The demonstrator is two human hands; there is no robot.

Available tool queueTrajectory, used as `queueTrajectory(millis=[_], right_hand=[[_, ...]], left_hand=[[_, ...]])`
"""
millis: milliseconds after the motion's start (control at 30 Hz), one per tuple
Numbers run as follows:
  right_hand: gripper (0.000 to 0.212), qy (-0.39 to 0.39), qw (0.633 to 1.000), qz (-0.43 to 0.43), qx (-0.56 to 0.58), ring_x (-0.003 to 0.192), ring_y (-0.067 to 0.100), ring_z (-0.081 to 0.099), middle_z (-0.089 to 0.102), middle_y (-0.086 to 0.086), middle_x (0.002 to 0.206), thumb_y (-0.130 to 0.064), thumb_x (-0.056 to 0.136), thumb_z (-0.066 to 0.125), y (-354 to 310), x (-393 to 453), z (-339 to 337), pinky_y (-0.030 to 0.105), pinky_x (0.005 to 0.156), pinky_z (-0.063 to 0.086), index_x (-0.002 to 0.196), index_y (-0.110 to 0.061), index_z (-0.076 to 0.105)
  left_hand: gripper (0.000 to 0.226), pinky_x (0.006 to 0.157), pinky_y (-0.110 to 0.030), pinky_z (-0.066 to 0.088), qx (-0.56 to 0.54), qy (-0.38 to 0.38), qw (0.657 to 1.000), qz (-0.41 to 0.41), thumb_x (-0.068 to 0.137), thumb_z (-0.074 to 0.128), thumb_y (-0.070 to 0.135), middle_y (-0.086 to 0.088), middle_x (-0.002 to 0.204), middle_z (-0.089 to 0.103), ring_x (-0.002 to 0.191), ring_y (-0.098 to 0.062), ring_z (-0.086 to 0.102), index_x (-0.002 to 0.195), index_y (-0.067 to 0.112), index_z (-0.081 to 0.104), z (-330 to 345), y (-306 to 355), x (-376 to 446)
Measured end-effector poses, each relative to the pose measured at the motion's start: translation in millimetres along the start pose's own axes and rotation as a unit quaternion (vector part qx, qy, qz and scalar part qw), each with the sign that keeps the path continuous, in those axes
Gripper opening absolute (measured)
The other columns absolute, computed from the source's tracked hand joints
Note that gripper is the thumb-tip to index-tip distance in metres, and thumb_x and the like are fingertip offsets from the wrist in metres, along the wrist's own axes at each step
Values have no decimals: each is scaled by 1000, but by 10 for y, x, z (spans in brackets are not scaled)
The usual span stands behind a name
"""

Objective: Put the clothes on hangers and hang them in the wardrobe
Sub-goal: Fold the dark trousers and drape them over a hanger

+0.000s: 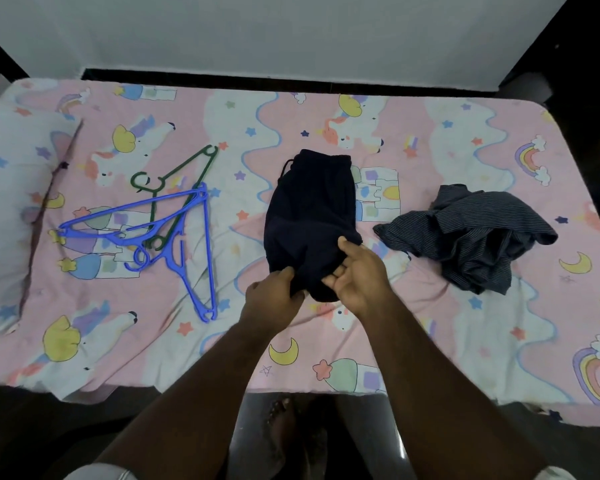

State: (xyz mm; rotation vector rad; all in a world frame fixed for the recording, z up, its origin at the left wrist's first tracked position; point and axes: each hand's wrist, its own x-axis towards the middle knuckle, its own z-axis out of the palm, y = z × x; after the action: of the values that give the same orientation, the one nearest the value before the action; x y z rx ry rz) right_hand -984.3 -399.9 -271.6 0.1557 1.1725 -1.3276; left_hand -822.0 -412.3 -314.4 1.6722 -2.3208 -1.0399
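A folded dark navy garment [310, 209] with a drawstring waist lies in the middle of the bed. My left hand [274, 296] pinches its near left edge. My right hand [359, 277] holds its near right edge, thumb on top and fingers curled under the cloth. A crumpled dark striped shirt [471, 233] lies to the right. On the left lie two blue hangers [187, 233] overlapping a green hanger [181, 171]. No wardrobe is in view.
The bed has a pink unicorn-print sheet [326, 341]. A matching pillow [11, 209] lies at the left end. A pale wall [291, 32] runs behind the bed. My bare feet [291, 431] stand on the dark floor at the bed's near edge.
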Motion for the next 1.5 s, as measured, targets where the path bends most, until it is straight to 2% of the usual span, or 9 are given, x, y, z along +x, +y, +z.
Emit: queueTrajectory(millis=[167,367,600,733,833,967,1200,1367,1500], right_hand=[[27,60,984,-42,-160,105,22,67,70,7,116,-26,101,58,53,-1,-107,40,84,57,124,-13,63],[45,8,969,112,-219,105,24,70,76,4,109,-52,90,67,688,-408,-314,43,84,60,117,-16,70],[27,62,984,67,-155,89,31,75,77,11,100,-11,90,69,858,-498,-413,37,63,57,117,-8,65],[26,37,992,73,-98,90,31,74,76,14,104,-4,90,66,830,-525,-434,43,74,59,116,-7,64],[32,6,997,67,-48,98,24,73,75,10,110,-4,91,67,737,-575,-492,36,85,58,122,-7,63],[25,-28,997,43,-54,107,27,70,73,13,115,-9,95,66,698,-770,-629,41,91,58,119,-6,64],[30,-46,972,88,-213,99,19,72,77,3,105,-30,90,74,1121,-1280,-985,31,76,55,113,-11,70],[30,-39,966,77,-244,89,19,75,77,6,102,-15,88,75,1313,-1375,-1123,26,67,56,116,-6,68],[26,-23,957,58,-284,80,23,72,76,14,94,-17,88,76,1449,-1369,-1191,31,67,59,101,4,69]], left_hand=[[13,57,-30,48,19,89,995,33,94,54,29,3,81,58,70,-17,58,99,17,51,-76,92,-172],[22,68,-36,53,77,20,997,23,92,53,36,2,98,60,83,-21,63,108,21,52,19,229,-492],[58,78,-43,56,-125,0,990,-71,72,72,53,6,108,62,93,-14,63,119,35,42,263,19,-978],[73,86,-45,54,-123,-50,986,-104,62,72,72,10,108,67,99,-14,66,118,35,42,379,-130,-1103],[48,90,-44,50,7,-64,992,-105,80,62,57,4,107,70,104,-23,65,117,28,53,416,-144,-1200],[15,70,-41,52,-46,38,992,-114,88,56,33,-2,82,66,80,-29,63,94,21,49,441,42,-1407],[22,70,-35,49,-97,42,981,-162,86,58,32,4,85,64,80,-22,62,106,26,49,464,228,-1793],[37,58,-18,39,-141,10,973,-182,89,60,23,10,83,62,71,-5,60,124,25,50,500,161,-2042],[42,59,-19,37,-139,-11,976,-168,88,58,17,4,92,64,82,-16,62,129,23,50,562,131,-2151]])
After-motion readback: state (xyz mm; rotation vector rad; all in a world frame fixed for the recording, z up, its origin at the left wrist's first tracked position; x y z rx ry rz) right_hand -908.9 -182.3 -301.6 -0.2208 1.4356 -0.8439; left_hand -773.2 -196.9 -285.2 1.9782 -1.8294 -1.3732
